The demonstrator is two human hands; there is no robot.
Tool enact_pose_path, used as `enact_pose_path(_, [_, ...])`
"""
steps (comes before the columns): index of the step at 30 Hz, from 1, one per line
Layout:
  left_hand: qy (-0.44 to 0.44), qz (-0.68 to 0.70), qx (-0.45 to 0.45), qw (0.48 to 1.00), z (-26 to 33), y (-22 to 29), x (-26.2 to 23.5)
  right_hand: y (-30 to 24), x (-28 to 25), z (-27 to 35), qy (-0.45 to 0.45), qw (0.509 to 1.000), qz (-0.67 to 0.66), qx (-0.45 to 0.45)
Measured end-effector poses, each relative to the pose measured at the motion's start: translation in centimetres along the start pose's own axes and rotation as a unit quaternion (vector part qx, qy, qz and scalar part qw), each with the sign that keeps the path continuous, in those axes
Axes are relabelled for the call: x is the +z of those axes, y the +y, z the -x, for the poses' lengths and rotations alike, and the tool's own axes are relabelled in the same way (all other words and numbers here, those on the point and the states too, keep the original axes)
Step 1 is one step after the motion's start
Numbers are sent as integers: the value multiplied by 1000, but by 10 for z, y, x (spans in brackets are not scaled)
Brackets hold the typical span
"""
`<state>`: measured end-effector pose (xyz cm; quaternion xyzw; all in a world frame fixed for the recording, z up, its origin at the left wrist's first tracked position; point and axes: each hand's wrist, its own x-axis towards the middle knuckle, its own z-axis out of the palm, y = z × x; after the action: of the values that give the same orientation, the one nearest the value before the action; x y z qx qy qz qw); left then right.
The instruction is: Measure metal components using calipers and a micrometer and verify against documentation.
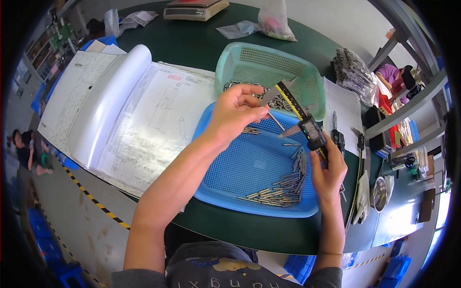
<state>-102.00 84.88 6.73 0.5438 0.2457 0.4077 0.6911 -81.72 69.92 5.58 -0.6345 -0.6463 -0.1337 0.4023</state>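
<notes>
My left hand [233, 115] pinches one end of a thin metal pin [276, 121] between thumb and fingers. In my right hand [329, 170] is a digital caliper [312, 131], its jaws spread apart and tilted toward the left hand. The pin lies lengthwise between the jaws; whether both ends touch them I cannot tell. Below the hands sits a shallow blue basket [225, 170], with many loose metal pins [285, 191] along its right and front sides and a small group near its back. Behind it, a green basket [266, 49] holds more small metal parts, partly hidden by my left hand.
An open folder of drawings [153, 113] covers the table's left side. At the back stand a scale [194, 10] and plastic bags [276, 21]. More measuring tools [337, 139], a glove [363, 197] and a metal bowl [379, 194] lie to the right. Two other people are farther off.
</notes>
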Motion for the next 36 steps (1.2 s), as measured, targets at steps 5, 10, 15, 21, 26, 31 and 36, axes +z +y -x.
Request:
enact_pose_path(5, [10,-1,9,1000,0,1,-2,1,2,1,11,1000,-25,8])
enact_pose_path(10, [9,3,-5,1000,0,4,-1,-2,-1,2,12,999,-4,42])
enact_pose_path(15, [3,-2,-26,1000,1,6,2,-2,-2,2,3,998,25,50])
enact_pose_path(21, [-29,-18,-36,999,4,5,4,-1,0,2,9,999,17,46])
enact_pose_path(26, [-29,-21,-48,998,2,3,3,-1,-3,4,-11,998,30,56])
enact_pose_path(31, [3,-5,-57,998,1,-8,1,1,-2,3,-39,999,11,34])
enact_pose_path(36, [30,-118,-45,992,-5,-19,1,1,0,1,-20,999,37,35])
